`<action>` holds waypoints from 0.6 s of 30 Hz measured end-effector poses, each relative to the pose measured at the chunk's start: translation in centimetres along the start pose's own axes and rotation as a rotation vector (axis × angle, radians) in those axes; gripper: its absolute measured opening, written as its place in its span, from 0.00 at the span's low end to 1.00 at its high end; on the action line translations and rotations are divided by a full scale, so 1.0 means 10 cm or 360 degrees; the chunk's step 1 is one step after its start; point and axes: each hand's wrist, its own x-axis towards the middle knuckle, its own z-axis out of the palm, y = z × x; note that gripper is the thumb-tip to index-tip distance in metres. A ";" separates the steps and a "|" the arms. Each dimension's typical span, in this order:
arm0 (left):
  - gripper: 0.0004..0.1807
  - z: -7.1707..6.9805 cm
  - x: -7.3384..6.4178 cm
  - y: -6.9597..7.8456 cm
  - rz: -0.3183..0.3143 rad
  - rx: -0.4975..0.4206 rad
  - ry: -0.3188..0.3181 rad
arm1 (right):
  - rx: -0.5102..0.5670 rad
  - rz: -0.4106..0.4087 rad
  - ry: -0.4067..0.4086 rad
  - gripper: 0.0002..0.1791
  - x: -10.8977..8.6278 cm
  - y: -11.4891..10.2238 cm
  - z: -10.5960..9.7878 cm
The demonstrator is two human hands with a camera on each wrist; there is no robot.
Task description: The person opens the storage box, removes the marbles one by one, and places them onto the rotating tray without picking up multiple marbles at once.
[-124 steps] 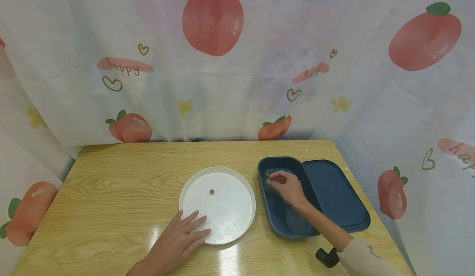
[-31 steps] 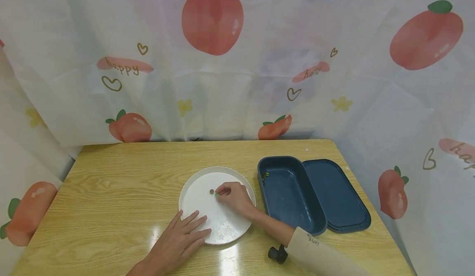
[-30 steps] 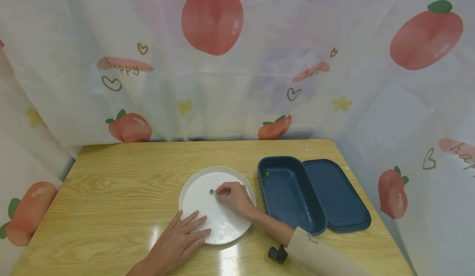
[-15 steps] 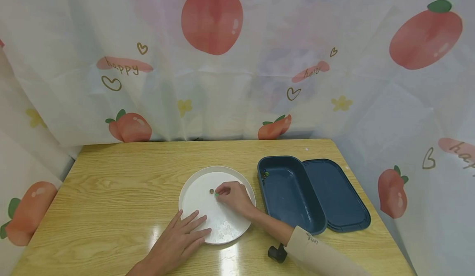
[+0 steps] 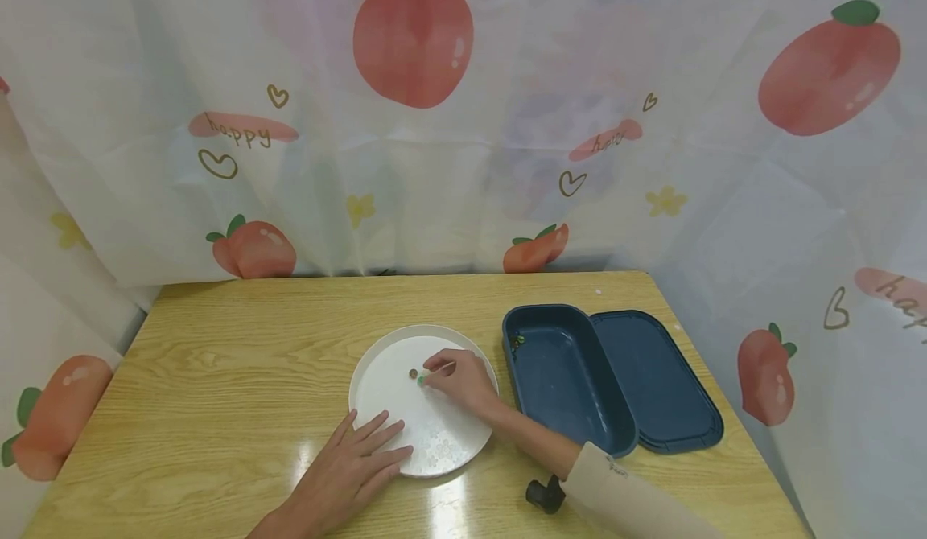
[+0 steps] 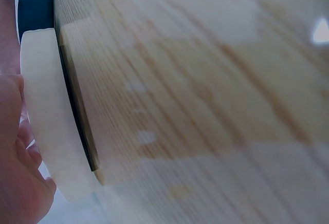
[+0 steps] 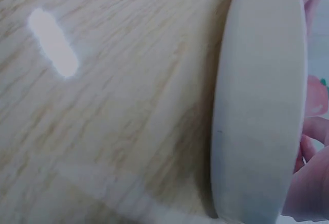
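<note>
A round white tray [image 5: 434, 434] lies on the wooden table. On it sits a small round brown piece [image 5: 414, 374], with a small green piece [image 5: 421, 380] just to its right. My right hand [image 5: 463, 380] is over the tray, thumb tip beside the green piece and index finger raised apart from the thumb. My left hand [image 5: 346, 471] rests on the tray's near left edge with its fingers spread. Both wrist views show mainly the tray's side wall [image 6: 56, 121], with part of the left hand [image 6: 23, 157] and right hand [image 7: 311, 183] behind it; the small pieces are hidden there.
A dark blue box [image 5: 561, 378] stands right of the tray, with several small coloured pieces [image 5: 517, 343] in its far left corner. Its lid [image 5: 662, 382] lies beside it to the right. A fruit-printed curtain [image 5: 449, 161] hangs behind the table.
My right hand came from the box to the tray with the green piece. Since half a second ago its index finger and thumb have parted. The left hand has stayed put.
</note>
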 end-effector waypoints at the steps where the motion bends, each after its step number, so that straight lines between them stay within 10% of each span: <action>1: 0.14 0.00 0.00 0.00 -0.0002 0.0003 -0.0002 | 0.0015 -0.0001 0.0001 0.06 0.00 -0.01 -0.02; 18: 0.14 0.00 0.00 0.02 -0.0024 0.0016 -0.0019 | 0.0251 -0.0051 0.0134 0.13 -0.04 -0.17 -0.68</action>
